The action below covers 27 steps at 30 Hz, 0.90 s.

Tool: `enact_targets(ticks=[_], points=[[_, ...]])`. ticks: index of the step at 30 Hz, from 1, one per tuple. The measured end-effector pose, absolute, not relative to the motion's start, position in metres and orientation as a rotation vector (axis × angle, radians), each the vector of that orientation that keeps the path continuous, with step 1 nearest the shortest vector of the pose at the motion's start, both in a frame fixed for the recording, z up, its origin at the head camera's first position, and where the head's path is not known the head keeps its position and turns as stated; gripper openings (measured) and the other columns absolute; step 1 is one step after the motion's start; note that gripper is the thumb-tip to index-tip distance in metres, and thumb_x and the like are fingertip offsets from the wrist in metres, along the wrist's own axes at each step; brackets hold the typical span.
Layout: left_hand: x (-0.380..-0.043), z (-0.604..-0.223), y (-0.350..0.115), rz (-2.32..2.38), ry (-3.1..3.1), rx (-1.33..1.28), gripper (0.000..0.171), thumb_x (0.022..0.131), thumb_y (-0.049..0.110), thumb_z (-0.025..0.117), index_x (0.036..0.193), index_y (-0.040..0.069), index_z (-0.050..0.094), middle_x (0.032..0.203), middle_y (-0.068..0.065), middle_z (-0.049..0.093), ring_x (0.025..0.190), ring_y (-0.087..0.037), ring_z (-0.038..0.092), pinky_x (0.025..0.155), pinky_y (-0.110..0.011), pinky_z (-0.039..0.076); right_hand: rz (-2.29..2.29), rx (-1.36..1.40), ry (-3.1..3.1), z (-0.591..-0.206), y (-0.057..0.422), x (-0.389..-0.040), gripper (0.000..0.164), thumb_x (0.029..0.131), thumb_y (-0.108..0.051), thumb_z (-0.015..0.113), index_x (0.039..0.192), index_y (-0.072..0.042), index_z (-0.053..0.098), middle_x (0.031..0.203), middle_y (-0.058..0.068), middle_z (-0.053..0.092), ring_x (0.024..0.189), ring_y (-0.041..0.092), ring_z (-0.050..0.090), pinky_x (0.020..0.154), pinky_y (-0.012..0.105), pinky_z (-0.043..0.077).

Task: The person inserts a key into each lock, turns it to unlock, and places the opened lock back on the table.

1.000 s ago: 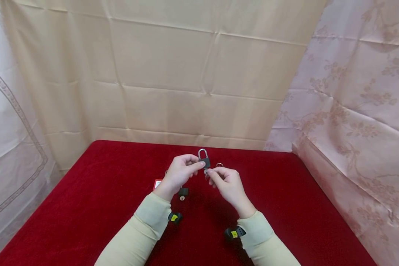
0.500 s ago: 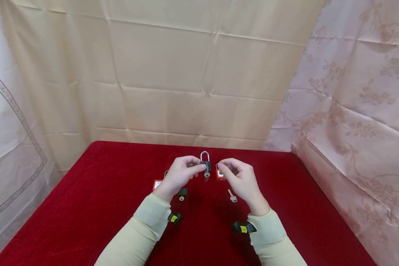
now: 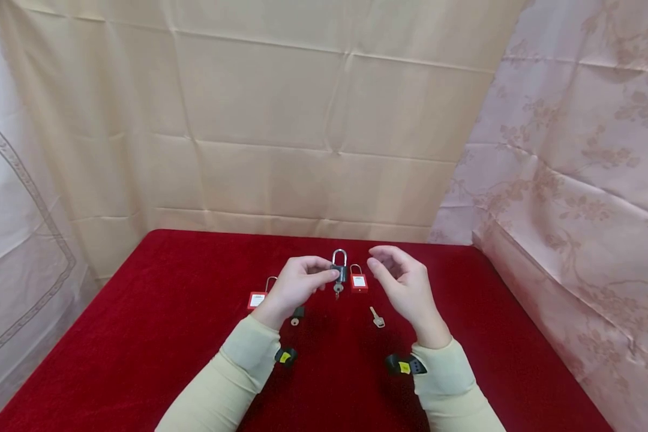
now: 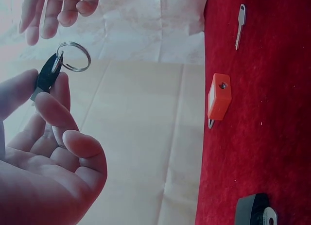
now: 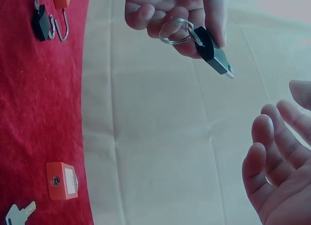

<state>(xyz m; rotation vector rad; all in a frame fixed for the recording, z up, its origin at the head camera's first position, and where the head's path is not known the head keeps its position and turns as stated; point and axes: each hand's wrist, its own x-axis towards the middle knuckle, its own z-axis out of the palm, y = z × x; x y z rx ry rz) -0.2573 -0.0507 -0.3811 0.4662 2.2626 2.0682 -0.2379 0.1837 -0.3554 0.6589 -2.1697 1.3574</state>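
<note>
Raised over the table, my left hand (image 3: pixel 298 283) pinches a black padlock (image 3: pixel 342 273) between thumb and fingers, its long steel shackle pointing up. A key (image 3: pixel 338 288) sits in the padlock's lower end, and a metal key ring (image 4: pixel 89 60) hangs from it. To the right, my right hand (image 3: pixel 407 288) is apart from the padlock, fingers loosely bent around nothing. Between the hands, beyond them on the cloth, stands a red padlock (image 3: pixel 359 284) with a white label.
A loose key (image 3: pixel 377 318) lies on the red cloth (image 3: pixel 194 360) near the right hand. Beside the left wrist are another black padlock (image 3: pixel 299 312) with a key in it and a second red padlock (image 3: pixel 256 300), partly covered by the hand. A beige curtain (image 3: pixel 302 120) hangs behind.
My right hand has let go of the key at the padlock and drawn away to the right. The left hand has shifted slightly right with the padlock. The loose key and right red padlock are uncovered.
</note>
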Motion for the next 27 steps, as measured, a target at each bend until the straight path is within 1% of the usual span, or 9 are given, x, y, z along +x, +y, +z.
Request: enact_targets(ticks=[4, 7, 10, 12, 15, 19, 22, 24, 27], points=[[-0.257, -0.382, -0.048, 2.072, 2.279, 0.488, 0.015, 0.091, 0.014, 0.076, 0.103, 0.004, 0.077, 0.083, -0.005, 0.071, 0.071, -0.024, 0.059, 0.065, -0.033, 0.047, 1.352, 0.642, -2.190, -0.354, 0.185, -0.238, 0.020, 0.095, -0.012, 0.074, 0.115, -0.012, 0.073, 0.092, -0.002, 0.071, 0.077, 0.017, 0.063, 0.065, 0.025, 0.052], [-0.256, -0.382, -0.046, 2.053, 2.289, 0.504, 0.016, 0.091, 0.014, 0.077, 0.103, 0.003, 0.078, 0.082, -0.009, 0.071, 0.068, -0.018, 0.059, 0.068, -0.036, 0.049, 1.350, 0.637, -2.203, -0.355, 0.185, -0.239, 0.022, 0.095, -0.013, 0.073, 0.116, -0.012, 0.072, 0.095, -0.002, 0.071, 0.078, 0.017, 0.064, 0.066, 0.026, 0.052], [-0.255, -0.382, -0.045, 2.007, 2.303, 0.506, 0.017, 0.091, 0.017, 0.077, 0.103, 0.005, 0.078, 0.082, -0.010, 0.071, 0.069, -0.017, 0.060, 0.071, -0.037, 0.049, 1.351, 0.643, -2.217, -0.356, 0.185, -0.240, 0.024, 0.094, -0.011, 0.073, 0.118, -0.011, 0.072, 0.097, 0.000, 0.071, 0.079, 0.018, 0.065, 0.067, 0.028, 0.053], [-0.255, -0.382, -0.045, 1.973, 2.312, 0.501, 0.017, 0.091, 0.018, 0.077, 0.103, 0.007, 0.079, 0.081, -0.007, 0.071, 0.069, -0.018, 0.060, 0.073, -0.038, 0.050, 1.352, 0.650, -2.231, -0.357, 0.184, -0.241, 0.025, 0.095, -0.011, 0.073, 0.119, -0.010, 0.071, 0.098, 0.001, 0.071, 0.080, 0.018, 0.065, 0.068, 0.030, 0.054], [-0.255, -0.383, -0.044, 1.931, 2.329, 0.503, 0.016, 0.090, 0.019, 0.078, 0.102, 0.009, 0.079, 0.078, -0.003, 0.070, 0.069, -0.018, 0.061, 0.072, -0.038, 0.049, 1.358, 0.659, -2.267, -0.358, 0.183, -0.242, 0.027, 0.095, -0.011, 0.072, 0.122, -0.010, 0.071, 0.100, 0.002, 0.071, 0.083, 0.018, 0.065, 0.070, 0.032, 0.055], [-0.254, -0.383, -0.043, 1.904, 2.343, 0.527, 0.016, 0.090, 0.019, 0.078, 0.102, 0.008, 0.080, 0.075, -0.002, 0.069, 0.069, -0.017, 0.061, 0.070, -0.038, 0.049, 1.366, 0.668, -2.340, -0.361, 0.182, -0.243, 0.029, 0.096, -0.011, 0.070, 0.125, -0.012, 0.070, 0.102, 0.000, 0.071, 0.085, 0.017, 0.065, 0.073, 0.032, 0.054], [-0.254, -0.384, -0.042, 1.888, 2.337, 0.540, 0.016, 0.090, 0.018, 0.078, 0.101, 0.007, 0.079, 0.075, -0.001, 0.069, 0.069, -0.017, 0.061, 0.071, -0.042, 0.051, 1.374, 0.678, -2.394, -0.363, 0.181, -0.244, 0.029, 0.097, -0.011, 0.069, 0.127, -0.013, 0.069, 0.103, 0.000, 0.071, 0.085, 0.017, 0.065, 0.074, 0.031, 0.055], [-0.254, -0.384, -0.042, 1.868, 2.337, 0.540, 0.016, 0.090, 0.018, 0.079, 0.101, 0.007, 0.079, 0.076, -0.001, 0.070, 0.071, -0.020, 0.062, 0.072, -0.043, 0.051, 1.380, 0.685, -2.421, -0.365, 0.181, -0.245, 0.029, 0.098, -0.011, 0.068, 0.127, -0.013, 0.068, 0.103, 0.002, 0.071, 0.085, 0.018, 0.065, 0.073, 0.031, 0.055], [-0.253, -0.384, -0.041, 1.841, 2.334, 0.552, 0.016, 0.090, 0.019, 0.079, 0.100, 0.007, 0.079, 0.077, -0.002, 0.071, 0.076, -0.033, 0.064, 0.070, -0.041, 0.052, 1.402, 0.699, -2.453, -0.368, 0.181, -0.246, 0.028, 0.099, -0.012, 0.067, 0.126, -0.011, 0.069, 0.103, 0.003, 0.072, 0.082, 0.019, 0.066, 0.072, 0.032, 0.055]])
